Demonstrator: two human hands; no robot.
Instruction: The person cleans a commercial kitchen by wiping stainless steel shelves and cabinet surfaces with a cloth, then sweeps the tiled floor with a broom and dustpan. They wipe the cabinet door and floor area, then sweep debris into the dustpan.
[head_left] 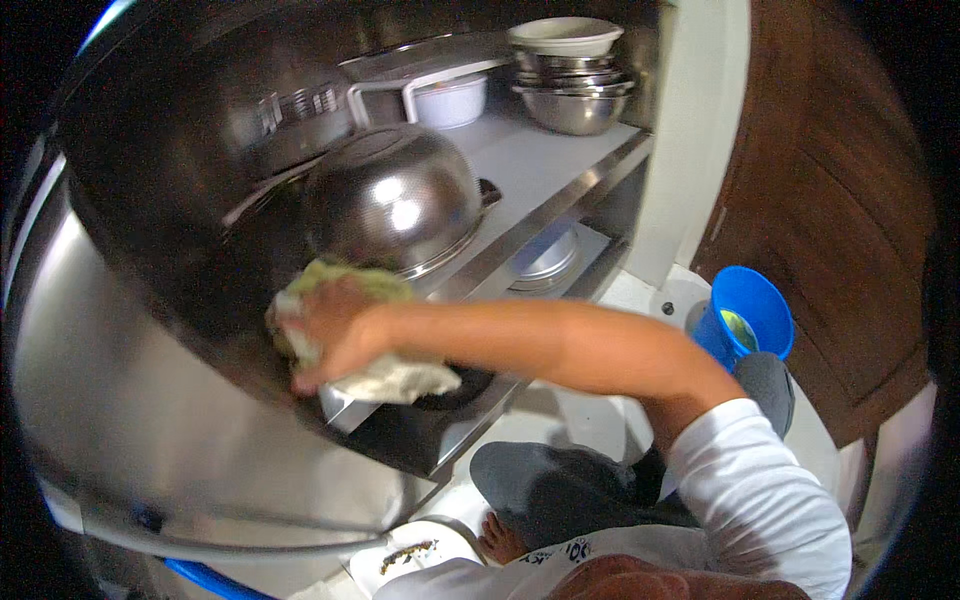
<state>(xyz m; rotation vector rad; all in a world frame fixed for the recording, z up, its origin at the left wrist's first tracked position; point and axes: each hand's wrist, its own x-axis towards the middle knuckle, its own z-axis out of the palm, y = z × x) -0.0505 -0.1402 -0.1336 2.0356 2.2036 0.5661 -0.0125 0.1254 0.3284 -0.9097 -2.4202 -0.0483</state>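
Note:
My right arm reaches across the view from the right. At its end my right hand [345, 325] is closed on a crumpled cloth [400, 380], yellowish at the top and white below. Hand and cloth are at the left end of a metal shelf [530, 210], against its front edge, and somewhat blurred. Just beyond them a large steel pot or bowl [390, 200] lies upside down on the shelf. A dark handle shows at that vessel's right side. My left hand is out of view.
Stacked steel bowls [575, 105] and a white tub [450, 100] stand farther back on the shelf. Round metal pans [545, 260] lie one level down. A blue bucket [755, 305] is on the floor at right, beside a brown wooden door [830, 220]. A curved steel surface [180, 400] fills the left.

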